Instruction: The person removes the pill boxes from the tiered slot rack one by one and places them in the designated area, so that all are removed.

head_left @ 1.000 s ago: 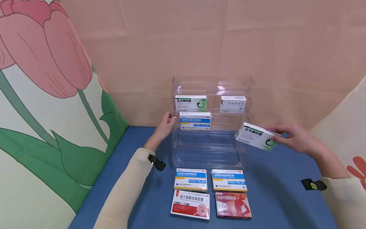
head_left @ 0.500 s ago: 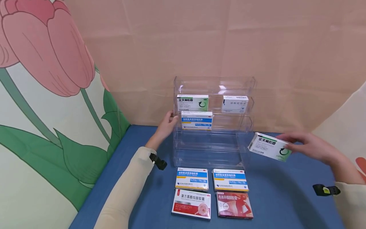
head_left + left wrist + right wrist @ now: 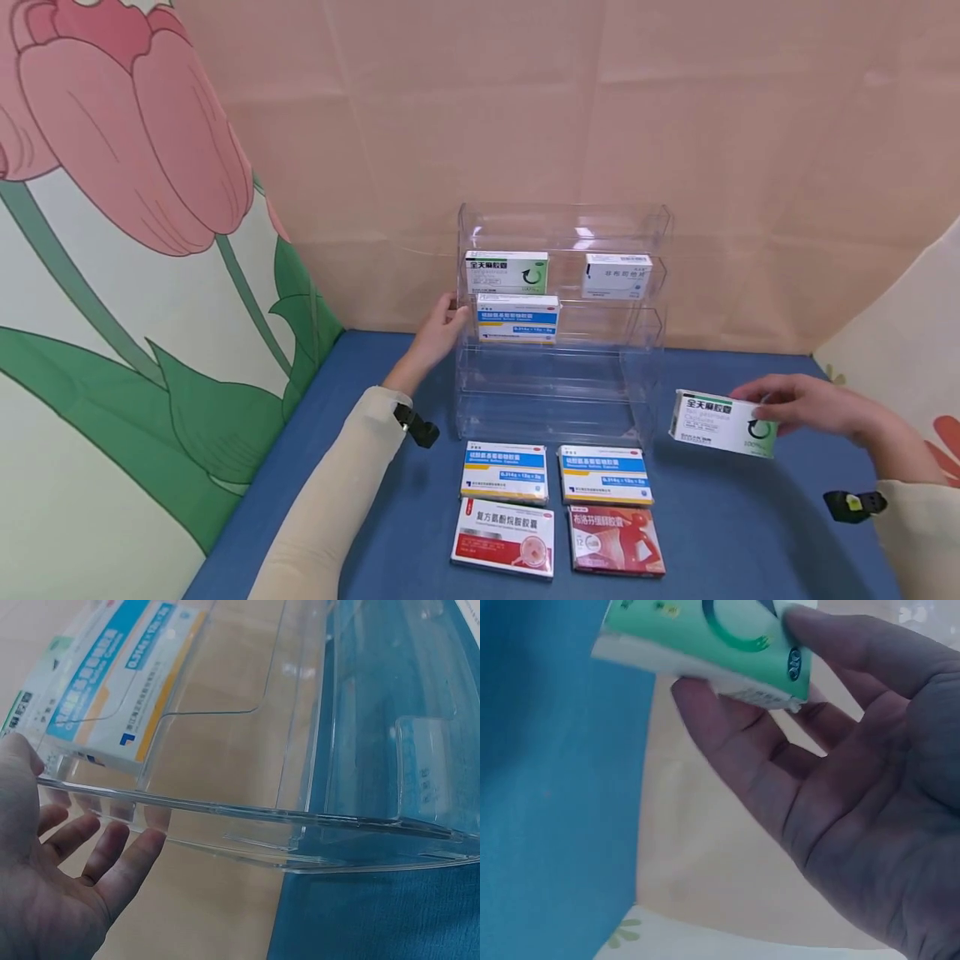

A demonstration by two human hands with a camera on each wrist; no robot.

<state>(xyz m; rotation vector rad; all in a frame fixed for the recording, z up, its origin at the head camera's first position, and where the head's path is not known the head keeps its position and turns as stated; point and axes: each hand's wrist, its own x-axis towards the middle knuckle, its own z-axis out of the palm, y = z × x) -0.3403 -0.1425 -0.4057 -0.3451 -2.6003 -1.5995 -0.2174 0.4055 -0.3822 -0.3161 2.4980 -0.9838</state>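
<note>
A clear plastic tiered display rack (image 3: 551, 375) stands at the back of the table. My left hand (image 3: 441, 327) holds its left side panel, with fingertips (image 3: 154, 836) on the outer face and thumb at the edge. Off the rack's right side, my right hand (image 3: 813, 406) pinches a white and green medicine box (image 3: 716, 422) by its right end, label forward and slightly tilted. In the right wrist view, thumb and fingers are on opposite faces of that box. The rack carries another green-white box (image 3: 506, 273), a white box (image 3: 617, 277) and a blue-white box (image 3: 517, 320).
Lying before the rack are two blue-white boxes, one left (image 3: 505, 472) and one right (image 3: 605, 476). Nearer me lie a red-white box (image 3: 502, 537) and a red box (image 3: 617, 540). A beige cloth backdrop (image 3: 570, 108) hangs behind; a tulip-printed cloth (image 3: 127, 150) is at left.
My right hand has carried the green-white box right and downward, away from the rack's right edge, and the box now sits closer to level. My left hand stays at the rack's side.
</note>
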